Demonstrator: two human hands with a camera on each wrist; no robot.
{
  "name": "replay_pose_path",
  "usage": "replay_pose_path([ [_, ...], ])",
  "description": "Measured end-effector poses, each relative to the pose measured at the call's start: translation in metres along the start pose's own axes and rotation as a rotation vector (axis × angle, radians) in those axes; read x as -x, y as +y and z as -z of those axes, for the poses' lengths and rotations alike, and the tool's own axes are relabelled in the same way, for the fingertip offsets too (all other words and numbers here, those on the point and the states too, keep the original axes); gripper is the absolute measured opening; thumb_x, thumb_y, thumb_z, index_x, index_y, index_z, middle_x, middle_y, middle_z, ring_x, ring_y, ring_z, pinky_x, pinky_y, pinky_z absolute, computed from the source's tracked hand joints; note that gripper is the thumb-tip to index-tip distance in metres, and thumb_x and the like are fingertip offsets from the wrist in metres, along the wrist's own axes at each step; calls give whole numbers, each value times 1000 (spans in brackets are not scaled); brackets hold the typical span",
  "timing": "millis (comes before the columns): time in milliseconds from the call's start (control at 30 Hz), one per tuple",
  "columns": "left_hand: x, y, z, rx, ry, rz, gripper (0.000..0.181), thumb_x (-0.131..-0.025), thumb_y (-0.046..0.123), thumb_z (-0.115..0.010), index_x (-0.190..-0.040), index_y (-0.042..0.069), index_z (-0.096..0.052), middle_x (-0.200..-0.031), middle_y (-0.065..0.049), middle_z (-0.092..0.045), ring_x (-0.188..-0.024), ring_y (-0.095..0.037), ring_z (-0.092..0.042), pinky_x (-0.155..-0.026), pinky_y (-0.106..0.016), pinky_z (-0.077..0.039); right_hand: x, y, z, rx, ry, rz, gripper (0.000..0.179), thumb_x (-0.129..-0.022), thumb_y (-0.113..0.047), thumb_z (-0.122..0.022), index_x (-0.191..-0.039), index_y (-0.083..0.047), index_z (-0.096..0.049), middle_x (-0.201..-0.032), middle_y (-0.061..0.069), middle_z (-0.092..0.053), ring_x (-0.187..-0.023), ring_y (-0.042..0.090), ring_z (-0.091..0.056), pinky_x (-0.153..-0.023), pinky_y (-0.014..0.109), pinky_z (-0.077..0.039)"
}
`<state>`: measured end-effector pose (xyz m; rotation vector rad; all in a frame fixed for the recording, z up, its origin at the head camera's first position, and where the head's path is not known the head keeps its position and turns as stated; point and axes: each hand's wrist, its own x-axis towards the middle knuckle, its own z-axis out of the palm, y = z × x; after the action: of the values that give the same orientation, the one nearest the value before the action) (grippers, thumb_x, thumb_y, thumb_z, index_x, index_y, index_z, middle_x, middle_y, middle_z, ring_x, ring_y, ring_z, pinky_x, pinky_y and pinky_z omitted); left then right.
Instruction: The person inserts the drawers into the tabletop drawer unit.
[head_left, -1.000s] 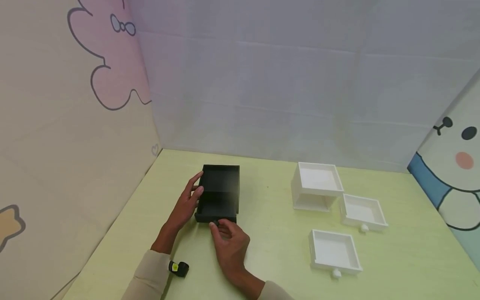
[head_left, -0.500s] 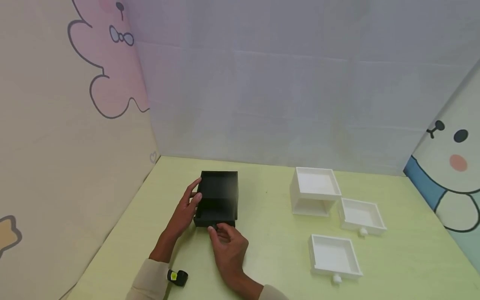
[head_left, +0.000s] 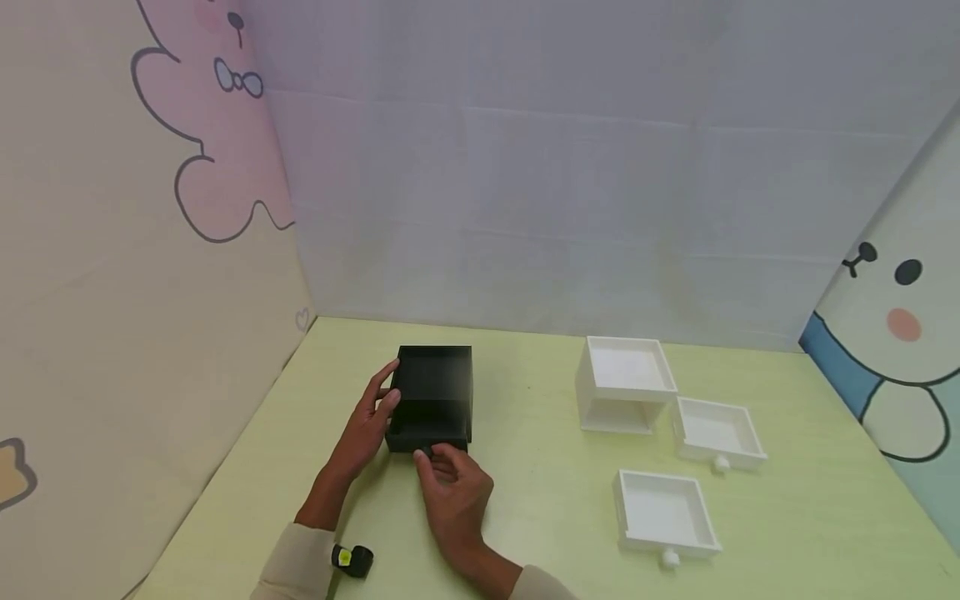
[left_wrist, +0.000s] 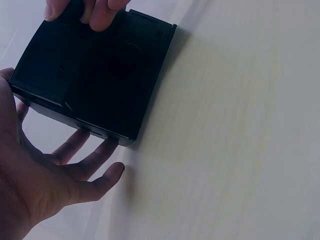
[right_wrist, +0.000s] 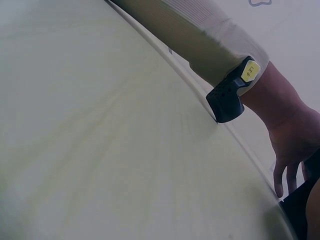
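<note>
Black drawer (head_left: pixel 431 438), seemingly light and stiff, had slid slightly farther into its box (head_left: pixel 435 372), left on the table (head_left: pixel 547 517); right hand (head_left: pixel 455 493) pinched the knob (left_wrist: pixel 73 10), its best hold; left hand (head_left: pixel 367 422), fingers extended, touched the box.

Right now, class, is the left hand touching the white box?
No, the left hand touches the black box, and the white box stands apart.

The black cabinet (head_left: pixel 435 373) stands on the yellowish table (head_left: pixel 543 492), its black drawer (head_left: pixel 408 442) jutting partly from the front.

A table (head_left: pixel 540 508) bears a black box (head_left: pixel 433 375), white box (head_left: pixel 628 370) and two drawers (head_left: pixel 666 510).
</note>
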<state>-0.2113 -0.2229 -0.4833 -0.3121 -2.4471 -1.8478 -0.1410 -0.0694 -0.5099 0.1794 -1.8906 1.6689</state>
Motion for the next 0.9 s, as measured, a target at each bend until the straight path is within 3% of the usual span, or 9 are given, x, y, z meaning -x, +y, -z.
replay_pose_path([
  [267, -2, -4, -2, -51, 29, -1, 45, -100, 40, -42, -143, 45, -28, -135, -9, -42, -121, -26, -43, -89, -54, -41, -4, 0, -2, -6, -2, 2, 15, -79, -17, -76, -87, -7, -69, -80, 3, -69, -69, 9, -67, -58, 21, -52],
  [400, 2, 9, -1, -36, 15, 4, 47, -100, 37, -42, -144, 39, -29, -134, -12, -42, -121, -28, -43, -89, -53, -40, -5, 1, -4, -15, 12, 42, 14, -79, -14, -77, -87, -5, -69, -79, 7, -69, -67, 14, -68, -57, 23, -52],
  [600, 6, 23, -1, -38, 3, -1, 49, -101, 33, -42, -147, 28, -28, -132, -17, -43, -119, -32, -43, -89, -53, -40, -5, 1, -4, 2, 12, 12, 15, -78, -17, -77, -86, -7, -69, -78, 3, -69, -68, 8, -67, -58, 20, -52],
  [900, -2, -7, -2, -68, 26, -14, 46, -101, 37, -40, -144, 43, -27, -131, -12, -43, -119, -27, -43, -88, -51, -40, -6, 3, -5, 11, 6, 10, 14, -77, -15, -78, -85, -8, -69, -78, 0, -68, -69, 4, -65, -59, 19, -51],
])
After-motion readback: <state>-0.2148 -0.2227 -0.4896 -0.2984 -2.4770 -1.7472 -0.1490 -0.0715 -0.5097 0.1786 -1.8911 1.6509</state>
